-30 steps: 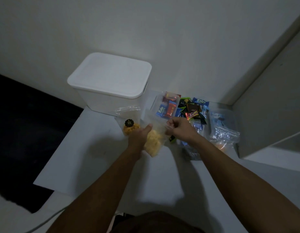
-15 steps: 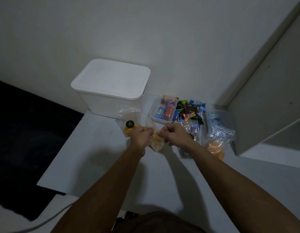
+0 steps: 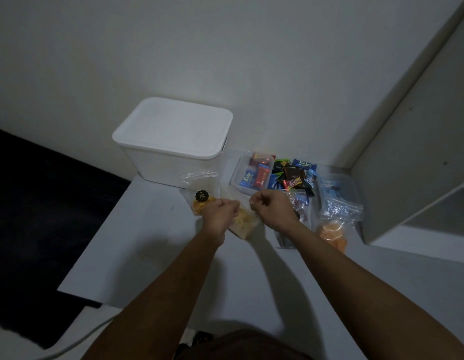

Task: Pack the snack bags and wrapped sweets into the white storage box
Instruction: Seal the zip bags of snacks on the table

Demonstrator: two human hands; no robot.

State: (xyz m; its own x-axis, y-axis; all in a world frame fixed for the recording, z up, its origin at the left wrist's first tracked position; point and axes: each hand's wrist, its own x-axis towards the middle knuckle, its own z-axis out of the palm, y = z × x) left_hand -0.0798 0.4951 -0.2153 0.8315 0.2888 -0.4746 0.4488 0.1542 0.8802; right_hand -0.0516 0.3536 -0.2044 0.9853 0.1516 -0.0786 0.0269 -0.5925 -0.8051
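Gripping a clear snack bag (image 3: 242, 224) of pale yellow crisps, both hands work at the centre of the white bench (image 3: 147, 242). The left hand (image 3: 220, 213) is curled around the bag's left top edge; the right hand (image 3: 271, 207) is curled and pinches its right top edge. The bag hangs between and below the two fists, its lower end touching or just above the bench; which cannot be told.

At 11 o'clock from the hands stands the white storage box (image 3: 173, 149), lid seated on top. Just in front of the box, touching the left hand's far side, lies a second clear bag (image 3: 199, 193) with orange pieces and a round black sticker.

At 1 o'clock from the hands sits a clear tray (image 3: 241, 175) holding blue and red wrapped sweets. Beside it, at 2 o'clock, lies a loose pile of dark, green and blue wrapped sweets (image 3: 294, 175). At 3 o'clock lies a clear bag (image 3: 338, 207) with blue print, and nearer the viewer a bag of orange crackers (image 3: 333, 235). Another clear bag (image 3: 298, 203) is partly hidden behind the right wrist.
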